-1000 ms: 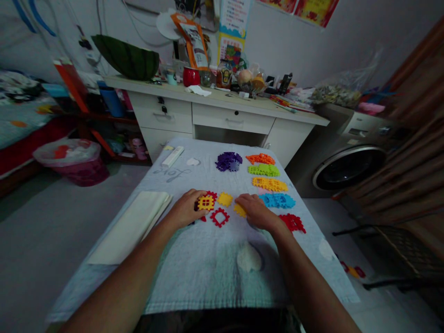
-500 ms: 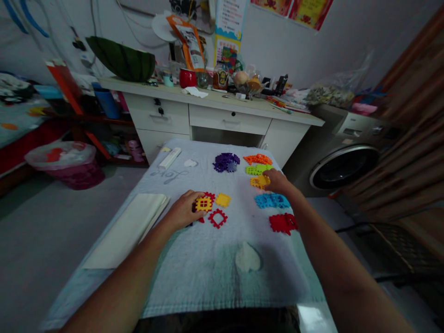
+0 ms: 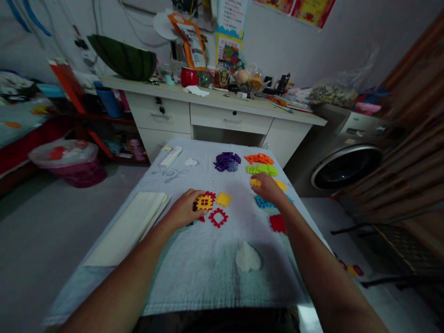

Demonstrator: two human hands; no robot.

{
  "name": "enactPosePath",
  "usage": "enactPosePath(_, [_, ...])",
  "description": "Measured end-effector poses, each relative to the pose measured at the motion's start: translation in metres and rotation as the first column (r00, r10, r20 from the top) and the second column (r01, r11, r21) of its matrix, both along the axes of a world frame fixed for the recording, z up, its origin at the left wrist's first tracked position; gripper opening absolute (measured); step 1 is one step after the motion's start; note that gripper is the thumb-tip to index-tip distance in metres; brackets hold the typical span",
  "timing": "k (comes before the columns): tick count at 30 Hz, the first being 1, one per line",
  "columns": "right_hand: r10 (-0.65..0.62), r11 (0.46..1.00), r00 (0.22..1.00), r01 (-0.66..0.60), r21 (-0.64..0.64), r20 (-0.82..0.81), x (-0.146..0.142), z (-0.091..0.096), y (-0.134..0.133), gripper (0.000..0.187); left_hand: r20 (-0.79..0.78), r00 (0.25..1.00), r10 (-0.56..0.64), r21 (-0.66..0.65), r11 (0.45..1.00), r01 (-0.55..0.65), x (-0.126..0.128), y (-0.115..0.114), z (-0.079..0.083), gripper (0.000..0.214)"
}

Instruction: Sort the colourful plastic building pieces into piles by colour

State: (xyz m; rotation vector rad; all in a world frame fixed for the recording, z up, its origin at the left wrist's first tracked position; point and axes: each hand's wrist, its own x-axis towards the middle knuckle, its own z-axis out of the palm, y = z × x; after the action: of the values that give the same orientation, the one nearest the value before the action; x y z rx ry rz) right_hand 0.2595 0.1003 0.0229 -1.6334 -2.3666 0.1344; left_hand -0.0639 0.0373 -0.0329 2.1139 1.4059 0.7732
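Note:
Flat plastic puzzle tiles lie on a pale blue towel over a small table. My left hand rests closed on a yellow grid tile that lies over red pieces. Beside it sit a plain yellow tile and a red ring tile. My right hand lies palm down over the yellow pile, fingers loosely together; its arm covers part of the blue pile and red pile. Farther back are purple, orange and green piles.
A folded cream cloth lies on the towel's left side, a white stick-shaped thing at the far left. Behind stands a cluttered white desk, a washing machine at right, and a pink bin on the floor at left.
My right hand carried a yellow tile from beside the red ring tile up to the yellow pile, then drew back slightly. My left hand stayed on the yellow grid tile.

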Motion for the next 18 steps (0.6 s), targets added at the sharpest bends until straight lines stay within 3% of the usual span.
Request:
enactPosePath(3, [0.233, 0.967, 0.966, -0.242, -0.074, -0.115, -0.042, -0.011, -0.024, 0.041, -0.005, 1.000, 0.012, 0.016, 1.000, -0.011, 0.000, 0.000, 0.000, 0.052])
enactPosePath(6, [0.325, 0.941, 0.941, -0.332, -0.066, -0.098, -0.075, -0.025, -0.038, 0.052, -0.011, 1.000, 0.009, 0.009, 1.000, -0.009, -0.001, 0.000, 0.000, 0.051])
enactPosePath(10, [0.253, 0.963, 0.964, -0.259, -0.069, -0.083, -0.091, -0.037, -0.039, 0.037, -0.002, 1.000, 0.013, -0.002, 1.000, -0.013, -0.001, 0.000, -0.001, 0.049])
enactPosePath(15, [0.192, 0.972, 0.956, -0.217, -0.093, -0.220, -0.078, -0.034, -0.033, 0.021, -0.004, 0.999, 0.034, 0.012, 0.999, -0.034, 0.000, 0.001, -0.001, 0.046])
enactPosePath(18, [0.158, 0.974, 0.940, -0.199, -0.108, -0.302, -0.069, -0.033, -0.032, 0.029, -0.011, 0.999, 0.043, 0.025, 0.999, -0.043, 0.000, 0.000, 0.001, 0.043])
